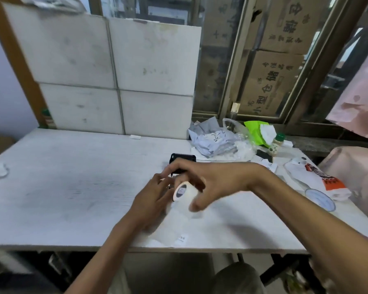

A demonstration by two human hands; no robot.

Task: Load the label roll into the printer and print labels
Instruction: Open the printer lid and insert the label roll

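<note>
White roll [182, 190] gripped in right hand [212, 183], left hand [151, 200] open with fingers at roll, black printer [183, 159] just behind on counter [72, 177], motion blur.

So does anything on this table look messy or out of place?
The back right corner is cluttered: crumpled grey packaging, a clear plastic bag and a green tissue pack lie in a heap. Near the front edge, a loose label scrap lies on the table. The hands and roll are blurred, so nothing is clear there.
</note>
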